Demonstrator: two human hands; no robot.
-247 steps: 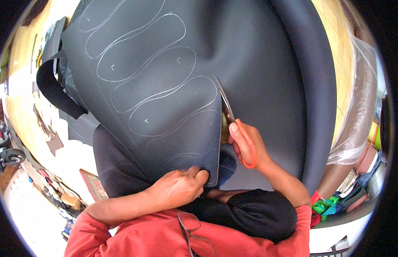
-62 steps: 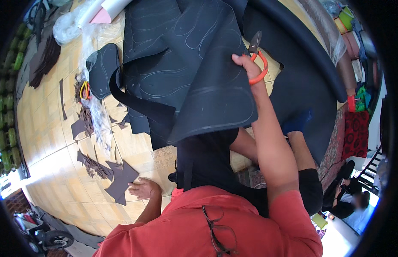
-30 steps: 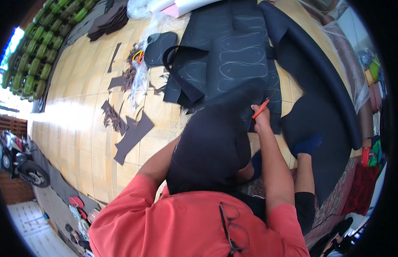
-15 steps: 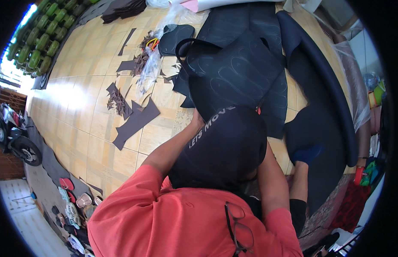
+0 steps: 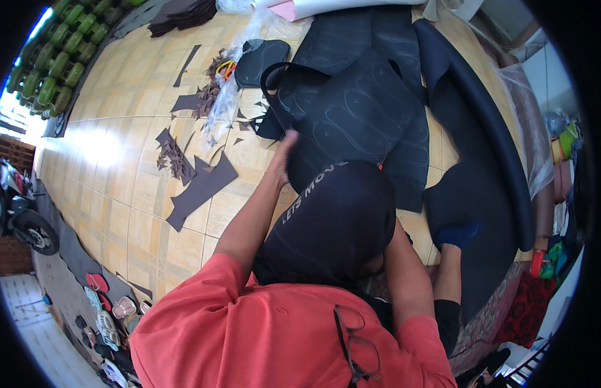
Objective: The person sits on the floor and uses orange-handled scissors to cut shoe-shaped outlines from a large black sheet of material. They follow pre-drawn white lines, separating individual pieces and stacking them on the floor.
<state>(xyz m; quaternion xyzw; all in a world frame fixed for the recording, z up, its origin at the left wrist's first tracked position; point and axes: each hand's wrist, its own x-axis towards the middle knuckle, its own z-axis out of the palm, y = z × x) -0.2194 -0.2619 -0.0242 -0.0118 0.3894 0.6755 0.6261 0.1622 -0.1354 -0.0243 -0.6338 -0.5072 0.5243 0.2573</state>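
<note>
A large black sheet [image 5: 352, 103] with pale rounded outlines drawn over it lies in front of me, on top of more dark sheeting. My left hand [image 5: 285, 154] is at its left edge, thumb on top and the other fingers hidden, apparently pinching the edge. Near that hand a cut strip [image 5: 269, 81] of the sheet curls up in a loop. My right forearm [image 5: 409, 275] reaches forward, but dark headwear [image 5: 333, 226] hides the right hand. Just beyond it shows a thin pointed tool with a red part [image 5: 380, 167], touching the sheet; what holds it is hidden.
Brown offcuts [image 5: 203, 187] and small scraps [image 5: 174, 155] lie on the tiled floor [image 5: 106, 194] to the left. Yellow-orange handles [image 5: 227, 70] rest by clear plastic [image 5: 220, 116]. A rolled black sheet [image 5: 501, 129] lies at right, under a socked foot [image 5: 459, 234]. Shoes [image 5: 106, 326] stand lower left.
My left hand has moved farther forward and slightly left along the sheet's edge. The raised flap beside it has shifted, and more of the red-marked tool shows past the headwear.
</note>
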